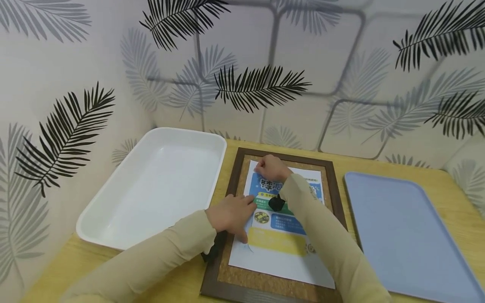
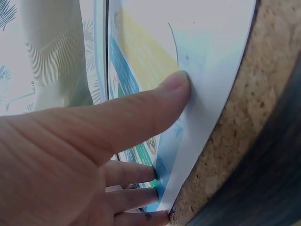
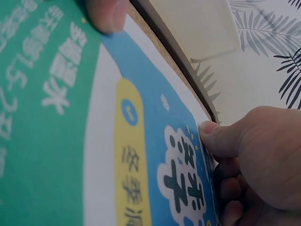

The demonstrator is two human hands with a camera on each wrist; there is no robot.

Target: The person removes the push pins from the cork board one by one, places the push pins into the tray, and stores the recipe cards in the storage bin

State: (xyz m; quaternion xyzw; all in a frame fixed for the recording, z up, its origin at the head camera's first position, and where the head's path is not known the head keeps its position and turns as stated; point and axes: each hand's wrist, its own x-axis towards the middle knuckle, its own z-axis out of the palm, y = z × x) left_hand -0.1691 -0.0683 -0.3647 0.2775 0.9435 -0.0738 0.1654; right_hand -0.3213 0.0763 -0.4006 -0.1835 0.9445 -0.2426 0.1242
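Observation:
A printed poster (image 1: 280, 261) with blue, green and yellow blocks lies on a brown-framed cork board (image 1: 261, 280). My left hand (image 1: 234, 214) rests spread on the poster's left edge; in the left wrist view its thumb (image 2: 175, 89) and fingertips press the paper. Near the top left corner, my right hand (image 1: 273, 168) has its fingers curled in. Its thumb (image 3: 221, 137) presses the paper's edge in the right wrist view. Whether anything small lies under that thumb is hidden. A left fingertip (image 3: 109, 16) also shows there.
To the left of the board stands a white tray (image 1: 166, 176), close to its frame. A flat blue tray (image 1: 401, 227) lies to the right. All rest on a yellow wooden table (image 1: 451, 191), with a leaf-patterned backdrop (image 1: 314, 50) behind.

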